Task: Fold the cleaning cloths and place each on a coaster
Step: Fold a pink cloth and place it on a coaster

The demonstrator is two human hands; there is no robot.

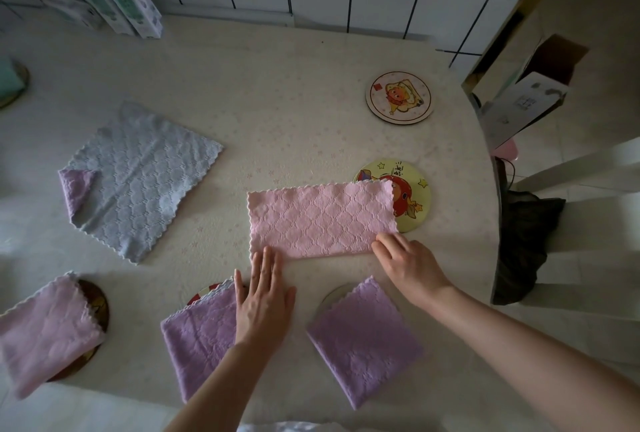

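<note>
The left hand [263, 293] lay flat and palm down, its fingers [267, 260] straight and close together, their tips at the near left corner of the pink cloth [318, 220], while the heel of the hand covered the right edge of the middle cloth [197, 334]. The right hand [408, 265] reached in from the near right with its wrist bent and its fingers [391, 241] curled down on the cloth's near right corner; whether they pinched it or only pressed it could not be told. The pink cloth was a long rectangle of soft fabric with a quilted diamond weave and scalloped edges, lying on the table [277, 102] with its far right corner over the round yellow coaster [415, 189]. A second round cartoon coaster [398, 97], cream, sat bare further off. To the left a grey cloth [138, 182] of the same weave lay spread out, one lilac corner turned over. Along the near edge were three folded lilac squares: the left cloth [45, 331] on a dark coaster [98, 303], the middle cloth on a red-rimmed coaster [207, 291], and the right cloth [363, 338] on a pale coaster [332, 296]. The table wore a cream cover with faint flowers
</note>
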